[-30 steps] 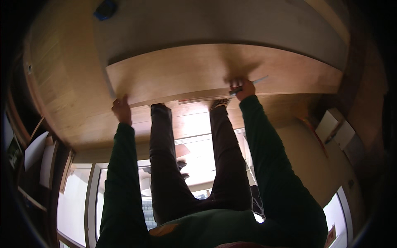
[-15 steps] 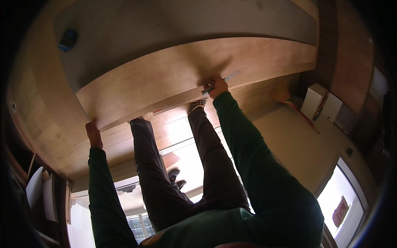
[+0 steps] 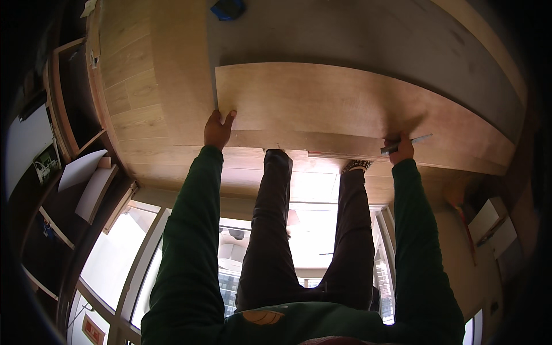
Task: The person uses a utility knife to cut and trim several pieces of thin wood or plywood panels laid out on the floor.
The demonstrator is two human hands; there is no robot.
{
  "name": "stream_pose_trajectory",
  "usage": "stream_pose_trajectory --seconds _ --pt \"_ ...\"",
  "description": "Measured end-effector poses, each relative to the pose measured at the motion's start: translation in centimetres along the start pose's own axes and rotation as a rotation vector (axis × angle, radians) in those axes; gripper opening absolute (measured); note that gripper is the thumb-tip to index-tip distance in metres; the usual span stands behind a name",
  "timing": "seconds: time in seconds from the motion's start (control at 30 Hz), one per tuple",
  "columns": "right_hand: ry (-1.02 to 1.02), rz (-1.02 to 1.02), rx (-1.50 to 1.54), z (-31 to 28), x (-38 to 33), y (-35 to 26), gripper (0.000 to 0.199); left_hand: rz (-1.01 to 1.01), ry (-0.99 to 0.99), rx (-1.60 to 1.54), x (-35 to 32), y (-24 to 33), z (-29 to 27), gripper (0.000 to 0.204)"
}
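Note:
A long thin wooden board (image 3: 310,95) lies across in front of me on a grey sheet. Its left edge is straight and its far edge looks curved through the lens. At the board's near left corner, my left hand (image 3: 217,131) is closed on the edge, with the thumb on the face; the fingertips are partly hidden. My right hand (image 3: 403,150) is closed around a utility knife (image 3: 422,138) at the board's near edge, farther right. The knife's pale blade points right, and its grey handle end sticks out left of the fist.
The grey sheet (image 3: 345,34) extends beyond the board, with a dark blue object (image 3: 227,9) at its far left. Wood planks (image 3: 129,86) lie to the left. Shelving (image 3: 63,138) holds white panels. A broom (image 3: 460,201) and white boxes (image 3: 489,221) stand at right. My shoe (image 3: 356,165) is near the board.
My view has turned left, so the board and both hands appear farther right. The left thumb now shows on the board's face. The knife stays in my right hand.

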State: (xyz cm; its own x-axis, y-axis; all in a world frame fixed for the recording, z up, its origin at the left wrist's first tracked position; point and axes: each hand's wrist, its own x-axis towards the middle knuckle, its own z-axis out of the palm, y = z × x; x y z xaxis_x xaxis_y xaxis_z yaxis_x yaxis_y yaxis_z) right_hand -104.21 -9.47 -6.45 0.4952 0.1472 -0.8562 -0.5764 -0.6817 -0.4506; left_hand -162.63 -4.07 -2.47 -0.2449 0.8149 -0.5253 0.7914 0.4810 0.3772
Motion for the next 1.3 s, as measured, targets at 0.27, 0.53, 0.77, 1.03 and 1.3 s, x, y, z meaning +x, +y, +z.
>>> stream_pose_trajectory --seconds 0.27,0.53,0.77,1.03,1.3 --pt "-0.102 0.029 0.074 1.6 -0.4 1.5 0.028 0.005 0.041 0.041 1.4 -2.7 -0.9 0.065" --pt "-0.018 0.047 0.065 3.4 -2.2 1.8 0.027 0.010 -0.014 0.125 2.4 -4.1 -1.9 0.063" --pt "-0.003 0.042 0.011 3.4 -2.5 1.7 0.028 -0.024 -0.090 0.137 2.9 -4.1 -2.4 0.065" --pt "-0.024 0.045 0.054 4.1 -3.5 3.1 0.029 -0.012 -0.119 0.190 3.1 -5.7 -3.2 0.068" --pt "0.028 0.043 0.025 5.0 -3.9 2.7 0.029 -0.027 -0.110 0.194 3.9 -5.8 -3.3 0.065"
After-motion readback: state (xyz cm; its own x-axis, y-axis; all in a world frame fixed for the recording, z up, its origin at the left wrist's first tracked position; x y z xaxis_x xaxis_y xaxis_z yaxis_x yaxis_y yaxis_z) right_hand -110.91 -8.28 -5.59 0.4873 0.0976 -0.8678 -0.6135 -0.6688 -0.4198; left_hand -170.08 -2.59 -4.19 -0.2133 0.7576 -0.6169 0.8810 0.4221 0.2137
